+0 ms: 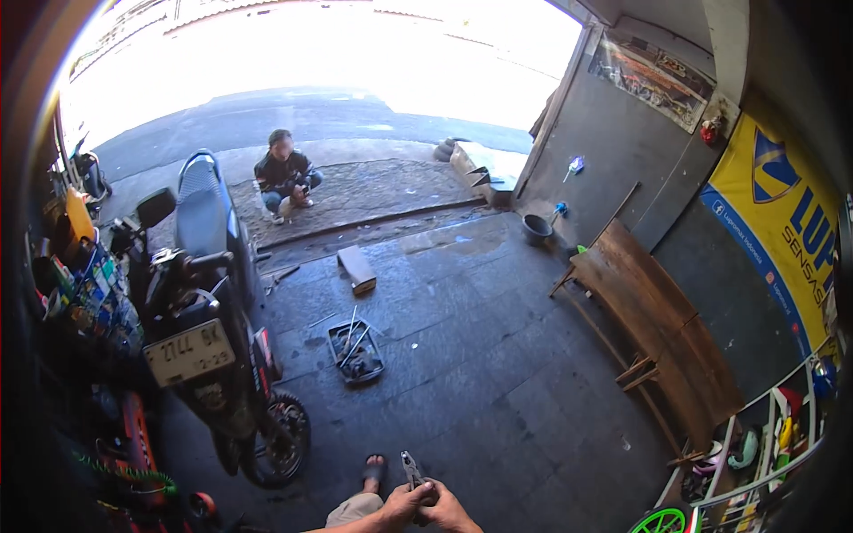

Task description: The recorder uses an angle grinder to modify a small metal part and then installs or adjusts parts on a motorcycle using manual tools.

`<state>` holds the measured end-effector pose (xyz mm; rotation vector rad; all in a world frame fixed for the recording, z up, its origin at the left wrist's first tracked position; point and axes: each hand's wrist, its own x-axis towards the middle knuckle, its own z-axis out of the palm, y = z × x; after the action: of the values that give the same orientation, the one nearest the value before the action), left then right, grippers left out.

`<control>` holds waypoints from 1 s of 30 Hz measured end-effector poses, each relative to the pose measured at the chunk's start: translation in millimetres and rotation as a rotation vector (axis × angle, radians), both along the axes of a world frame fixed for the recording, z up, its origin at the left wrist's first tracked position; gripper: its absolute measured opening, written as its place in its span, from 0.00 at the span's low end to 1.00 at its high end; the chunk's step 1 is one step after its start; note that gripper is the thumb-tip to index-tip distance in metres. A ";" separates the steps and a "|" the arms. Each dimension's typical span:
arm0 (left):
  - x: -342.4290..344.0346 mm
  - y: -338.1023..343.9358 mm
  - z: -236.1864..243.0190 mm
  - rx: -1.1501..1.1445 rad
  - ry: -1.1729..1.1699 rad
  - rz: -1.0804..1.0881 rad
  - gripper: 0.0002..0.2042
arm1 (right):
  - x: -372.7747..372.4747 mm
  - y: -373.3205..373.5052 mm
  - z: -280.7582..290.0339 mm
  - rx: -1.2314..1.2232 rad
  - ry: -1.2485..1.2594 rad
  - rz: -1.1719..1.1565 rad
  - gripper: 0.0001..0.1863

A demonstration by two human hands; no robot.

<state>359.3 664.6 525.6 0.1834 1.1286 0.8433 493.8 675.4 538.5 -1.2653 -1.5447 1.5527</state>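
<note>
At the lower middle I hold metal pliers pointed away from me. My left hand is closed round their handles, and my right hand is closed on them beside it, both sets of fingers close together. My sandalled foot shows just left of the pliers. Farther forward on the dark tiled floor lies a black tray with long metal rods and dark items I cannot make out.
A motor scooter stands at left. A small wooden block or stool is on the floor ahead. A wooden bench and a rack line the right. A black bucket is by the doorway. A person squats outside.
</note>
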 end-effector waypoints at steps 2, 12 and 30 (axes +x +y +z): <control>2.0 53.2 12.1 0.010 0.150 -0.124 0.19 | 4.3 47.5 -6.2 -0.047 -0.005 -0.005 0.36; 53.1 349.6 27.8 0.209 0.360 -0.435 0.21 | 49.6 304.6 23.6 -0.013 -0.697 -0.022 0.65; 197.1 886.6 41.0 0.391 0.346 -0.639 0.24 | 205.8 845.5 26.3 0.077 -0.744 -0.302 0.36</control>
<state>556.4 1551.2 566.6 0.9913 1.1146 0.4513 699.7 1520.9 564.7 -2.0590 -1.6945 0.8507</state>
